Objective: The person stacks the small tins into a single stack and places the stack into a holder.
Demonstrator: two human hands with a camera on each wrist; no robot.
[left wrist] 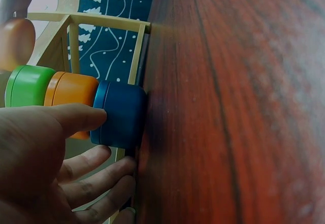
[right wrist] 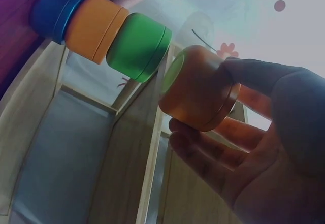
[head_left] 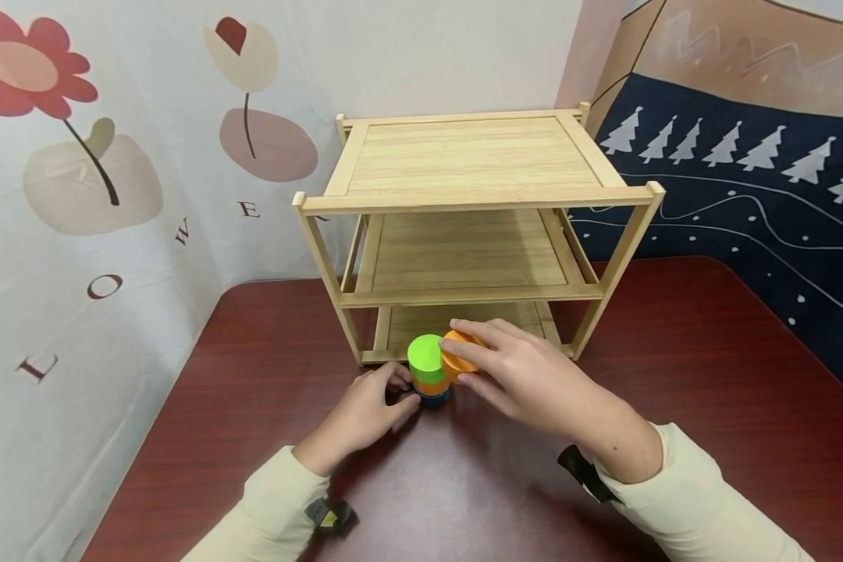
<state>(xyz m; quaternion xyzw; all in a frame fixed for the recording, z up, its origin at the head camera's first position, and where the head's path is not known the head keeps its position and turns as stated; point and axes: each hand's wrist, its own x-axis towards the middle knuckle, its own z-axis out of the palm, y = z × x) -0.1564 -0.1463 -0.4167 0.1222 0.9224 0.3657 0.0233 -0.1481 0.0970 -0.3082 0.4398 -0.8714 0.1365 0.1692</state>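
A stack of small round lidded jars stands on the table: a blue jar (left wrist: 122,115) at the bottom, an orange jar (right wrist: 96,28) in the middle and a green jar (head_left: 425,355) on top. My right hand (head_left: 527,375) grips another orange jar (right wrist: 198,89) between thumb and fingers, tilted, close beside the green jar in the head view. In the right wrist view, its pale green end faces the stack. My left hand (head_left: 365,410) is at the stack's left side. Its thumb (left wrist: 84,118) lies against the blue jar in the left wrist view, with the other fingers loosely spread below.
A wooden three-tier shelf (head_left: 474,199) stands right behind the stack. The dark red table (head_left: 253,343) spreads to both sides. Printed cloths with flowers and white trees (head_left: 723,144) hang behind. Each wrist wears a dark strapped device (head_left: 330,513).
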